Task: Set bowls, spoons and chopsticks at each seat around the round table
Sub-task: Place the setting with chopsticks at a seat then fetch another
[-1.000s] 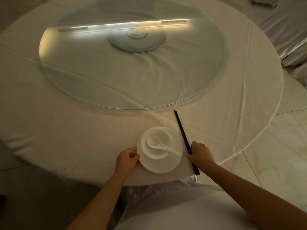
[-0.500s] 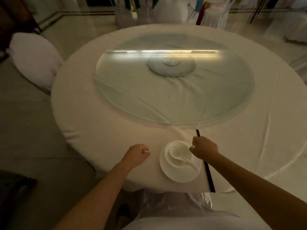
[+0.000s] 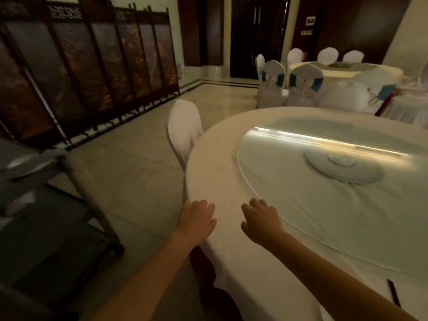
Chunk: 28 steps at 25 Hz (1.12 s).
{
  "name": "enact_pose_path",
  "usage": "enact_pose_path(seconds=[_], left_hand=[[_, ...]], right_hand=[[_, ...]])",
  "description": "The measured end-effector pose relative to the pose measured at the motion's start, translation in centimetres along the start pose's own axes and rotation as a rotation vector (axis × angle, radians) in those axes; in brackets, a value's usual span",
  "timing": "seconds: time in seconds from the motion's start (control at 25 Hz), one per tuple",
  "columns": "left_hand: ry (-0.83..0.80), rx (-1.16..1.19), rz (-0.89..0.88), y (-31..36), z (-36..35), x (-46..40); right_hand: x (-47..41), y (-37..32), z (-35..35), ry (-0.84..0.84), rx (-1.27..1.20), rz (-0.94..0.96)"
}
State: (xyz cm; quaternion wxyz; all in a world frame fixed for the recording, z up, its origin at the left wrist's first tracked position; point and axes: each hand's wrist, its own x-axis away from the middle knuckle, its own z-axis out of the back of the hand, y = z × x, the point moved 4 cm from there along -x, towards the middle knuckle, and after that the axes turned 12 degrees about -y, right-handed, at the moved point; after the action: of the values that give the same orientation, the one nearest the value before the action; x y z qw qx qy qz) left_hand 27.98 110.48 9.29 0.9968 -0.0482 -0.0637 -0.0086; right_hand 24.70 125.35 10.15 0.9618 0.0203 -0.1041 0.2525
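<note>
The round table (image 3: 231, 158) with its white cloth fills the right half of the view, and a glass turntable (image 3: 289, 205) lies on it. My left hand (image 3: 196, 218) hovers at the table's left edge, fingers apart, holding nothing. A little to the right, over the cloth, my right hand (image 3: 261, 218) is also open and holds nothing. The tip of the black chopsticks (image 3: 393, 295) shows at the bottom right behind my right forearm. The bowl, saucer and spoon are out of view.
A white-covered chair (image 3: 183, 130) stands at the table's far left side. A grey cart (image 3: 46, 193) with shelves is at the left. A dark folding screen (image 3: 81, 66) lines the back left. Another table with covered chairs (image 3: 308, 86) stands behind.
My head has turned left and up, so the set place has slid out of view. Both hands have let go of the saucer and chopsticks and now reach forward open.
</note>
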Motion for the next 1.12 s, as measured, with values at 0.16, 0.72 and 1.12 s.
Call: enact_pose_path(seconds=[0.16,0.72,1.12], left_hand=[[0.084,0.059,0.125,-12.5,0.2,2.1],[0.216,0.023,0.336,-38.3,0.5,-4.6],[0.322,0.079,0.496,-52.1,3.2,-20.7]], right_hand=[[-6.3,-11.0,2.8,0.103,-0.036,0.088],[-26.4,-27.9,7.4,0.128,-0.047,0.256],[-49.7,-31.2,16.1,0.216,0.023,0.398]])
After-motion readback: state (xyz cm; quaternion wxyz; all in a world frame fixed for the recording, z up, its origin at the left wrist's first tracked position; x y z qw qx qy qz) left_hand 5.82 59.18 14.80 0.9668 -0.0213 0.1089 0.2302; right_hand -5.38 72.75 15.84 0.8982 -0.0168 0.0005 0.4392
